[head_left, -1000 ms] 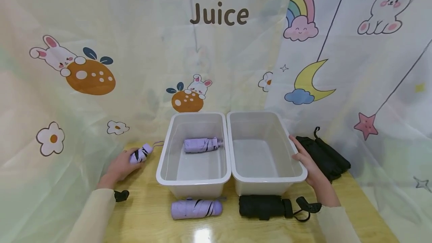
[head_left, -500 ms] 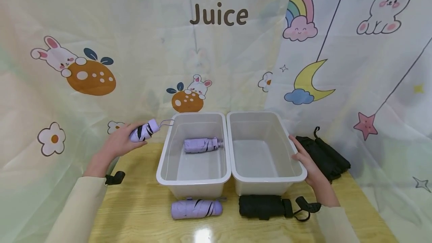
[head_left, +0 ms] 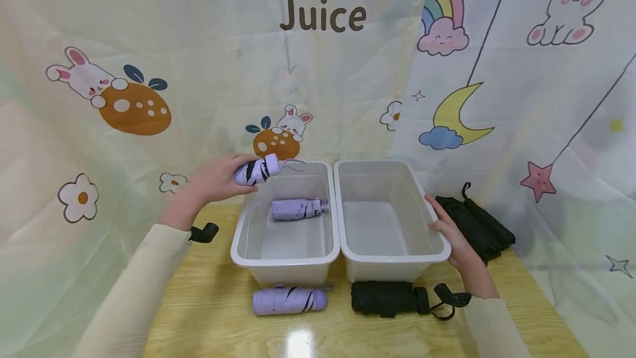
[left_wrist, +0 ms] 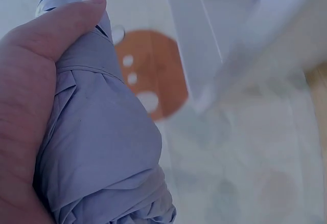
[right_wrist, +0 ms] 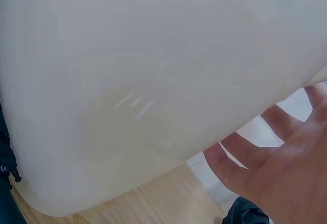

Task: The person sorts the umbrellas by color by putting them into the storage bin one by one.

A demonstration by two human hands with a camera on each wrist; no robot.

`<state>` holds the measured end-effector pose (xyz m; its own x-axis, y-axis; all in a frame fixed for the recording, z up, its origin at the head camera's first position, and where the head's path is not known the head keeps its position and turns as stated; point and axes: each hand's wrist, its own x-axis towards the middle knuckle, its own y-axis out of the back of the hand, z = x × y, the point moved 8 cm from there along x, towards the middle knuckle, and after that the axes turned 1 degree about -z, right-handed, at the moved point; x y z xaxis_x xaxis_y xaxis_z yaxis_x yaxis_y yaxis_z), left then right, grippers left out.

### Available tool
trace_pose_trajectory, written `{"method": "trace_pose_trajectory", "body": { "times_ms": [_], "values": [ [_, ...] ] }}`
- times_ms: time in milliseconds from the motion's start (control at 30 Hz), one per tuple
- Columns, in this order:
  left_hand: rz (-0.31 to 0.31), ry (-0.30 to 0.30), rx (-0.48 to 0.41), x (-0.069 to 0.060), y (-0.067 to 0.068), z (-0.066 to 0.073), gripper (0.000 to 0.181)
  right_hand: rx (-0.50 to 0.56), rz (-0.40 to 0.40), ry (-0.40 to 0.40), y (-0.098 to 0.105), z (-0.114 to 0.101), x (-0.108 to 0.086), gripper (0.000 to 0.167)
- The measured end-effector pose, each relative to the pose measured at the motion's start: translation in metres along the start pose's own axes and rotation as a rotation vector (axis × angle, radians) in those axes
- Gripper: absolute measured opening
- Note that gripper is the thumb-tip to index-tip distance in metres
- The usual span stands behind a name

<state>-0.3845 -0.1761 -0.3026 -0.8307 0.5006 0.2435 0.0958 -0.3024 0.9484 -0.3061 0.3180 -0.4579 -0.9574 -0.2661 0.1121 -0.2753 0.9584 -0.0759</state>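
My left hand (head_left: 216, 180) grips a folded lilac umbrella (head_left: 255, 170) above the back left rim of the left white bin (head_left: 285, 262). Its strap loop hangs off the right end. In the left wrist view, my thumb lies across this umbrella (left_wrist: 102, 137). Another lilac umbrella (head_left: 296, 209) lies inside that bin. My right hand (head_left: 454, 236) holds the right rim of the right white bin (head_left: 397, 259), thumb over the edge. Spread fingers (right_wrist: 235, 162) reach against this bin's outer side in the right wrist view; their tips are partly hidden.
A third lilac umbrella (head_left: 290, 300) lies before the left bin. A black folded umbrella (head_left: 385, 298) lies before the right bin. More black folded umbrella fabric (head_left: 474, 225) rests right of my right hand. A printed curtain (head_left: 318, 76) hangs behind the wooden table (head_left: 223, 314).
My left hand has lifted the lilac umbrella off the table at the left and carried it up and rightward to the left bin. The right hand stays at the right bin's rim.
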Motion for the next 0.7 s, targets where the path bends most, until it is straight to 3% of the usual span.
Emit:
{"method": "trace_pose_trajectory", "body": {
  "times_ms": [233,700],
  "values": [
    [-0.071,-0.064,-0.065,0.027,-0.022,0.024,0.067,0.004,0.013,-0.004,0.002,0.001,0.000,0.068],
    [-0.159,-0.125,-0.121,0.058,-0.078,0.037,0.070,-0.001,0.027,-0.015,0.001,0.002,0.001,0.069]
  ]
}}
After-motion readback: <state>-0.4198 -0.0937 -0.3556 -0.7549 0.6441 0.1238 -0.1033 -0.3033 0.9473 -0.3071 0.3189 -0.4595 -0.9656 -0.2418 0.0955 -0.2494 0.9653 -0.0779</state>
